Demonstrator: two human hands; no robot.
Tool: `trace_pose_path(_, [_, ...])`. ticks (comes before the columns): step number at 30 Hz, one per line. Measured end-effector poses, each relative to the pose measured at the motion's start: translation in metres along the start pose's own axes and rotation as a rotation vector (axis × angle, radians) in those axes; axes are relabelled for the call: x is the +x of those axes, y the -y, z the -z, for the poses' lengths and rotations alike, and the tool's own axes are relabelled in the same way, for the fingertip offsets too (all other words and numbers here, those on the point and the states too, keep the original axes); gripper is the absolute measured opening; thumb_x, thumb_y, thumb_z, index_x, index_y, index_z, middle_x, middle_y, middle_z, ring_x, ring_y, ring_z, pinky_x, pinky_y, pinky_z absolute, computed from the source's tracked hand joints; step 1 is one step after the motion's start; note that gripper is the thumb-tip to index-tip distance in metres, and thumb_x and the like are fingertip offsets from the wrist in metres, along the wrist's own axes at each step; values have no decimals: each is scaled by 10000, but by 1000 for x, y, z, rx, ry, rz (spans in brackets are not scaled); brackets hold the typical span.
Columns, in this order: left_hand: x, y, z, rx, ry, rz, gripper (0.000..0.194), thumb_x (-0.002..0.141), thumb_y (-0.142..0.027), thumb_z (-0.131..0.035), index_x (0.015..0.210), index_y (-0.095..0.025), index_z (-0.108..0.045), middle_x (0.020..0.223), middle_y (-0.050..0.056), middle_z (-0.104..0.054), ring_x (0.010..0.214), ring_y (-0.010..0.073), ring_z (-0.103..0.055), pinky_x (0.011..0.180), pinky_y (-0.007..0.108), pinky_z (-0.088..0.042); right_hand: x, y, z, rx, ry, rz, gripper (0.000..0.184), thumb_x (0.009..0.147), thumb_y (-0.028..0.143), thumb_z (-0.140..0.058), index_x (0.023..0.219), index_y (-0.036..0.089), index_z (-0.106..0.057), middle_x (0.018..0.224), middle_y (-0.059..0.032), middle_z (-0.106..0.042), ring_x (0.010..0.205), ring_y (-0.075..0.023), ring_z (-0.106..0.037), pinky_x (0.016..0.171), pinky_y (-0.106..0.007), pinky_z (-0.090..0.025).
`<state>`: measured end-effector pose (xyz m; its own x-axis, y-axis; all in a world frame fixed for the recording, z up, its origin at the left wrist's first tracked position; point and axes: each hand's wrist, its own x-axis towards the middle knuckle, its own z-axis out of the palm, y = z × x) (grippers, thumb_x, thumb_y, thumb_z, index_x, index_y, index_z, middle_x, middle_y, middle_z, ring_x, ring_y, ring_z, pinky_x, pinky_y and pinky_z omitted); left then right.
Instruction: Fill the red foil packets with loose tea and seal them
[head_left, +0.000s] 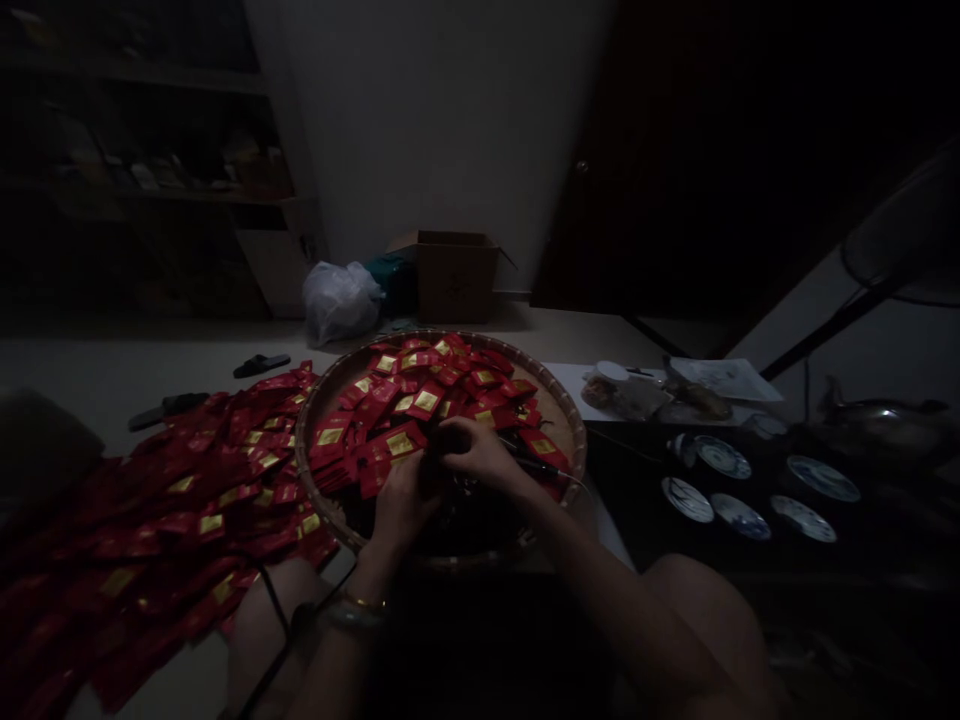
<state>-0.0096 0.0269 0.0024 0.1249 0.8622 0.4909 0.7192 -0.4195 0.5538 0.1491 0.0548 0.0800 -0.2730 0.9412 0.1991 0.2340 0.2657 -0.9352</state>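
Observation:
A wide round woven bamboo tray [579, 440] lies in front of me, heaped with small red packets [427, 398] that carry gold labels. Over its near part, my left hand [405, 502] has its fingers curled around something dark that I cannot make out. My right hand [480, 455] pinches at the top of the same dark thing, close to the left fingers. Just right of the right hand, a thin dark pen-like tool [546, 468] with a pale cord rests on the packets. Dark loose matter fills the tray's near side, too dim to name.
More red packets [180, 520] are piled on the floor at left, near slippers [261, 365]. Behind stand a white plastic bag [341, 300] and a cardboard box [456, 280]. At right, a dark low table [637, 510] bears several small patterned dishes [741, 517]. A black cable [274, 600] crosses my left knee.

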Motion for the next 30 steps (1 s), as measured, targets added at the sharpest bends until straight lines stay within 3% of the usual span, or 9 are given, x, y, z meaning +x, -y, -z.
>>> trace_pose_path(3, [-1,1,-2,69,-4,49,454,689,-249,-687,1110,-179,-533,954,88,-670,893,266,-644,737,371,-521,-5,2,-2,-114,26,34,429,609,141,-675,1036,172,-647,1073,-64,-641,990,-209,-599,897,-357,-469])
trace_pose_path(6, [-2,1,-1,62,8,59,504,687,-193,-660,1164,-186,-496,1040,95,-663,950,262,-638,769,363,-519,-11,9,-1,-233,22,60,469,619,139,-697,1083,163,-639,1074,-79,-640,977,-209,-605,872,-349,-483])
trace_pose_path(13, [-1,-5,5,35,24,95,536,674,-227,-689,1167,-188,-483,1078,107,-661,983,268,-638,781,366,-521,-17,12,-13,-477,75,103,282,714,61,-610,959,173,-695,962,-70,-690,902,-191,-627,840,-320,-482])
trace_pose_path(15, [-1,-7,6,50,34,115,531,676,-235,-693,1162,-186,-484,1053,106,-670,955,271,-650,755,361,-524,-14,11,-18,-502,105,127,279,745,66,-579,972,178,-694,965,-72,-698,916,-197,-627,852,-328,-476])
trace_pose_path(18, [0,-10,8,74,58,140,509,682,-244,-701,1143,-189,-493,1003,90,-685,913,264,-663,728,343,-525,-10,7,-15,-447,20,143,348,756,80,-566,1076,184,-652,1065,-69,-676,971,-189,-620,870,-314,-473])
trace_pose_path(21, [1,-10,13,82,96,133,473,683,-263,-716,1107,-209,-514,993,68,-688,915,245,-663,744,323,-522,-14,-4,4,-483,2,26,370,776,118,-560,1136,177,-617,1105,-78,-661,982,-188,-622,871,-305,-468])
trace_pose_path(24, [1,-8,19,65,138,86,461,679,-288,-733,1086,-218,-528,1038,68,-681,941,241,-657,778,331,-522,-28,-23,31,-716,281,-226,444,748,229,-643,1187,173,-597,1160,-123,-635,1072,-261,-587,923,-362,-432])
trace_pose_path(27, [0,-5,25,12,194,7,473,690,-301,-731,1105,-213,-523,1080,78,-670,967,246,-650,814,352,-519,-45,-40,47,-887,501,-519,888,622,435,-759,1388,166,-399,1364,-206,-461,1213,-369,-470,966,-442,-387])
trace_pose_path(30, [0,-3,31,-46,257,-54,408,754,-262,-663,1131,-214,-515,1119,76,-657,991,229,-642,844,346,-510,-54,-49,43,-926,507,-572,1104,573,540,-760,1468,198,-213,1443,-213,-341,1265,-402,-390,981,-485,-354])
